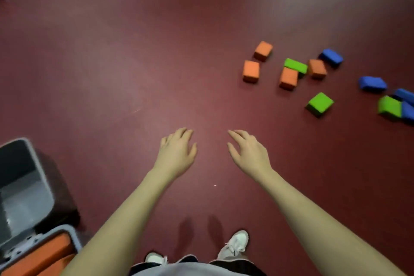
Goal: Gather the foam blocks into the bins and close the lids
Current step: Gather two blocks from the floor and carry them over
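Head view: left hand (pixel 177 152) and right hand (pixel 248 152) are hovering empty, fingers relaxed, apart over the dark red floor (pixel 134 63). Scattered orange, green and blue foam blocks (pixel 291 71) are lying toward its far right; grey plastic bins (pixel 29 186) are sitting near-left, lids not visible. Judgement: scooping the clustered blocks two-handed is saving trips.

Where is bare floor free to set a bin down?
Free: the red floor left of the orange blocks, and the patch between the hands and the grey bin. Crowded: the right side, where orange, green and blue blocks lie scattered.
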Motion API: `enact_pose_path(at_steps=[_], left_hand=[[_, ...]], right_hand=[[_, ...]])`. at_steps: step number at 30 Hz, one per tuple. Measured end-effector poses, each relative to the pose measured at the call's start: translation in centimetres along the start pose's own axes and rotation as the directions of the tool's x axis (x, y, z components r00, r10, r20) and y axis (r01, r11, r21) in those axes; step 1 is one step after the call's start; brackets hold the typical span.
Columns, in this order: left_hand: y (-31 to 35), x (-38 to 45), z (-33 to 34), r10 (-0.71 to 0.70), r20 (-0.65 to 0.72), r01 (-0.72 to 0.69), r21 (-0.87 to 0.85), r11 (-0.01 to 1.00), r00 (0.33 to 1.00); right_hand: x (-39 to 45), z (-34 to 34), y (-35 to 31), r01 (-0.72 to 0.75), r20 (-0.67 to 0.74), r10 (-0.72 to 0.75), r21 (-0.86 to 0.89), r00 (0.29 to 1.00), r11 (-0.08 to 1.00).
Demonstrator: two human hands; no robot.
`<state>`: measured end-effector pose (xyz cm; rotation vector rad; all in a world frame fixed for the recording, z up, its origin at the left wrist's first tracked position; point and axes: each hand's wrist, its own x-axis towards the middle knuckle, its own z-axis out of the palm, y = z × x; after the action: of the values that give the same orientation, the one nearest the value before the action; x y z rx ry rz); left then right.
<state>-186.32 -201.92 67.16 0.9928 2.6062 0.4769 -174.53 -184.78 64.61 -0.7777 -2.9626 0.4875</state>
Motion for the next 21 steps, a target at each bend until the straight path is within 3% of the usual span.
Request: enact_pose_path(at_steps=[6, 11, 21], left_hand=[[17.7, 6.9, 5.6, 0.29, 0.081, -0.294, 0.044, 0.955, 0.954], [29.8, 10.1, 9.2, 0.459, 0.11, -0.464, 0.027, 0.885, 0.882], [45.0, 18.4, 14.4, 0.591, 0.246, -0.623, 0.077, 0.778, 0.768]], right_hand=[[-3.1, -6.5, 16.7, -0.264, -0.097, 0.263, -0.002, 0.96, 0.965], [-5.4, -10.6, 26.9, -0.429, -0.144, 0.429, 0.031, 0.892, 0.903], [-5.6, -16.4, 41.0, -0.572, -0.223, 0.57, 0.064, 0.791, 0.818]])
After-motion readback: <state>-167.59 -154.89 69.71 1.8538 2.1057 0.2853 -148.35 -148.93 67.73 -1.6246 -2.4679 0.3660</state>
